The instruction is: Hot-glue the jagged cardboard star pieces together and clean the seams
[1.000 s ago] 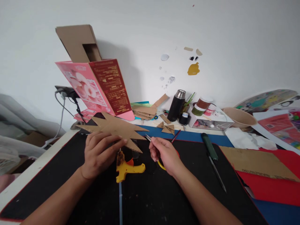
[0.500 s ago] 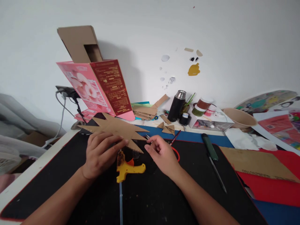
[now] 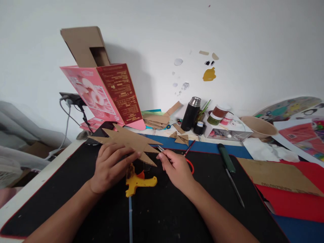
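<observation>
My left hand (image 3: pixel 108 167) grips a spiky, star-like cardboard cutout (image 3: pixel 126 141) and holds it above the black mat (image 3: pixel 162 209). My right hand (image 3: pixel 176 167) is closed on a pair of scissors (image 3: pixel 164 153) with an orange-red handle; the blade tips point left, close to the cutout's lower right spike. A yellow glue gun (image 3: pixel 138 180) lies on the mat between my two hands, a glue stick sticking out toward me.
A pink and red carton (image 3: pixel 106 94) leans on the wall behind. A black flask (image 3: pixel 191 114), paint jars (image 3: pixel 217 116), cardboard scraps (image 3: pixel 181 138) and a paper bowl (image 3: pixel 258 126) crowd the back. A green-handled tool (image 3: pixel 229 168), brown cardboard sheet (image 3: pixel 275 175) and red paper (image 3: pixel 291 202) lie at right.
My right hand opened briefly, then closed again on the scissors and moved slightly left toward the cutout. The left hand and cutout stayed almost still.
</observation>
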Demonstrator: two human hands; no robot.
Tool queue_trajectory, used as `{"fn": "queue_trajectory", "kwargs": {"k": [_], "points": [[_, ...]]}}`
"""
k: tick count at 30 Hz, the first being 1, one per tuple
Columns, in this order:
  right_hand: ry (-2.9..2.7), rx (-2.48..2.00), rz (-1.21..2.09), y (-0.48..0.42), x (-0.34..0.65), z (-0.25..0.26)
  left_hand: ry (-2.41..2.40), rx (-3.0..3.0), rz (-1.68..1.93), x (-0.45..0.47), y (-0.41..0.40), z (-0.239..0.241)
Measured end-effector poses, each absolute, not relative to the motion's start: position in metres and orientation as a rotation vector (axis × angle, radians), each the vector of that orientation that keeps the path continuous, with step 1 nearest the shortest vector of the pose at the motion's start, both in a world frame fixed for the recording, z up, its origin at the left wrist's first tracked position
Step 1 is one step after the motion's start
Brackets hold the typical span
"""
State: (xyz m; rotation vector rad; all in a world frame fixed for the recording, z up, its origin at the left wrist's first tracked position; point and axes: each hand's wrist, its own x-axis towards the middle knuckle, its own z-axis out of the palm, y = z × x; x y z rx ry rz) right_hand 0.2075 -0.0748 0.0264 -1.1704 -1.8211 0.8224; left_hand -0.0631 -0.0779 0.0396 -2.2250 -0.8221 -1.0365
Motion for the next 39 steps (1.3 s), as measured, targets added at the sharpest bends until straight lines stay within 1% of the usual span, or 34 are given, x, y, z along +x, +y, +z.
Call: {"fn": "queue_trajectory", "kwargs": {"k": [7, 17, 24, 31, 39], "points": [[-1.817, -1.196, 0.786, -0.0747, 0.2073, 0.0263, -0.822, -2.237, -1.027, -0.0634, -0.0776, 0.0401], [-1.723, -1.21, 0.847, -0.0743, 0.2081, 0.0294, -0.885, -2.21, -1.049, -0.0646, -0.0742, 0.0364], [-1.649, -1.246, 0.756, -0.0708, 0.2127, 0.0293, -0.931, -2.194, -1.066, -0.0648, -0.0719, 0.0344], [-1.652, -1.222, 0.803, -0.0672, 0.2108, 0.0235, -0.98, -2.181, -1.079, -0.0624, -0.0705, 0.0376], [-1.743, -1.213, 0.668, -0.0723, 0.2093, 0.0265, -1.011, -2.195, -1.143, -0.0625, -0.071, 0.0386]]}}
